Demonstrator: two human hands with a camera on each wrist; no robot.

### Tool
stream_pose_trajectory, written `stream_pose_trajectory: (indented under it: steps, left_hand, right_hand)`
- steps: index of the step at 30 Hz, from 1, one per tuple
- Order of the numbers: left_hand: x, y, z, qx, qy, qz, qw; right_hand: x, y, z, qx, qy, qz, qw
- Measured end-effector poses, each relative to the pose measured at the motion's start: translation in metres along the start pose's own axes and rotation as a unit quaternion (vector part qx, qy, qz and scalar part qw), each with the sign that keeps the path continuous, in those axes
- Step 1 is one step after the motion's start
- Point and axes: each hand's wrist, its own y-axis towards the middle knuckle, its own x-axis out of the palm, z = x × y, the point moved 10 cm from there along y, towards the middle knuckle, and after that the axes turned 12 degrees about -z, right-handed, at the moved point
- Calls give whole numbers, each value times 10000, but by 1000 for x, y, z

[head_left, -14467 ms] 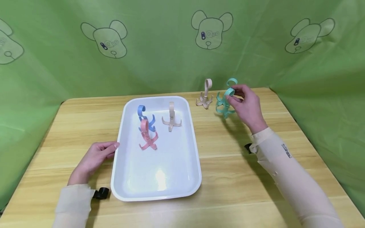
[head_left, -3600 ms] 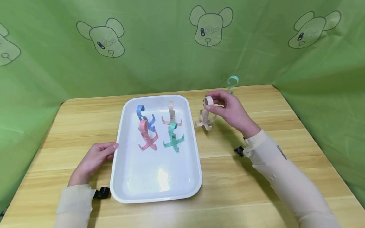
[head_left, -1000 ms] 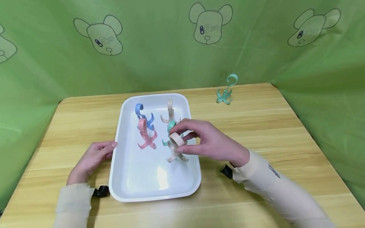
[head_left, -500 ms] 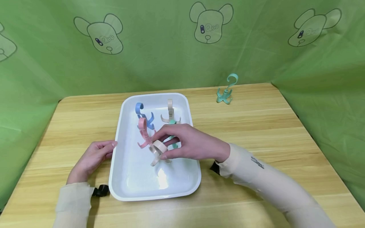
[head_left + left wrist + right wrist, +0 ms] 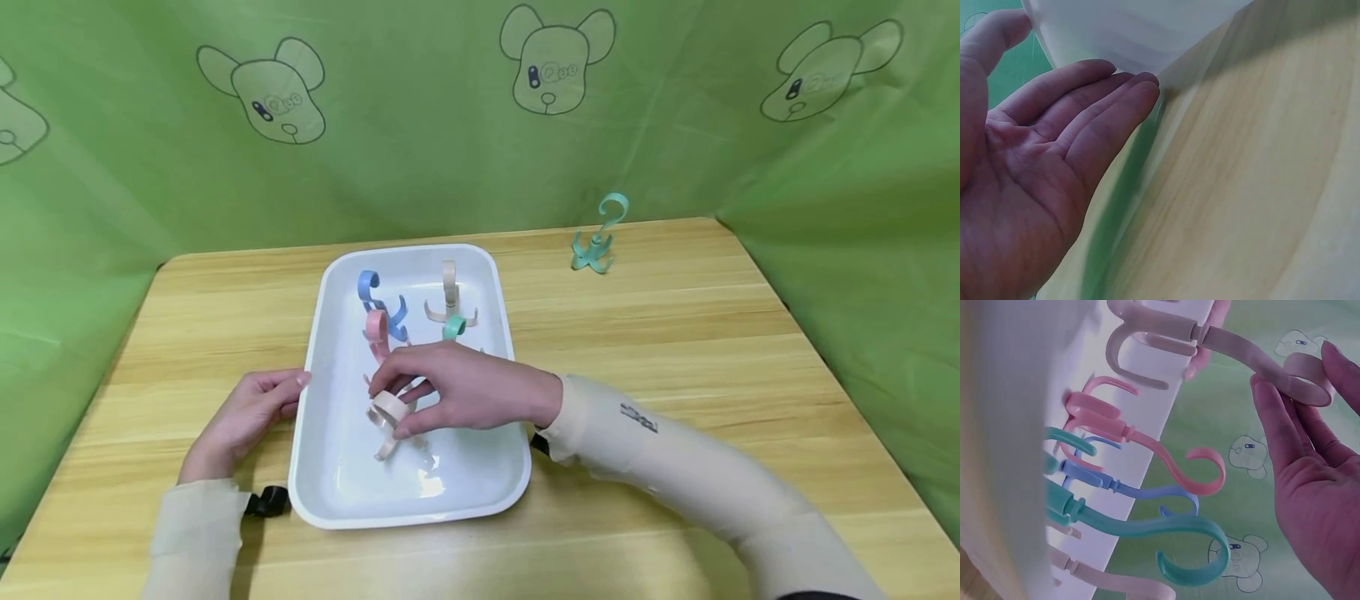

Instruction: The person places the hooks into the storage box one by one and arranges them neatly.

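Observation:
My right hand [image 5: 472, 387] pinches the curl of a beige four-pronged hanging hook [image 5: 392, 407] over the white tray [image 5: 408, 523]. In the right wrist view the held hook's prongs [image 5: 1154, 325] point at the tray floor; whether they touch it I cannot tell. My left hand [image 5: 247, 421] holds the tray's left side, thumb at the rim and fingers against the outer wall [image 5: 1141, 44]. Inside the tray stand a blue hook [image 5: 367, 285], a pink hook [image 5: 377, 329], another beige hook [image 5: 450, 287] and a green hook [image 5: 453, 327], the last partly hidden by my right hand.
Another green hook [image 5: 594, 250] stands on the wooden table [image 5: 675, 333] near its back edge, right of the tray. Green curtains [image 5: 420, 125] with bear drawings enclose the back and sides.
Over the last second my right hand has carried the beige hook left and toward the tray's front, past the green hook. Earlier it took this hook from the table. The left hand stays put.

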Motion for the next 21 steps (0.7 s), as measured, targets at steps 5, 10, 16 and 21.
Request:
stream_pose_trajectory:
  steps: [5, 10, 16, 21]
  left_hand:
    - [0, -1, 0, -25, 59, -16, 10000]
    - [-1, -2, 0, -8, 173, 2, 9998]
    - [0, 0, -2, 25, 76, -5, 10000]
    - [0, 0, -2, 19, 65, 17, 10000]
  right_hand:
    - [5, 4, 4, 215, -35, -217, 9995]
    - [10, 7, 5, 373, -495, -410, 9972]
    - [15, 9, 9, 414, -996, -465, 9931]
    - [15, 10, 10, 362, -1145, -418, 9919]
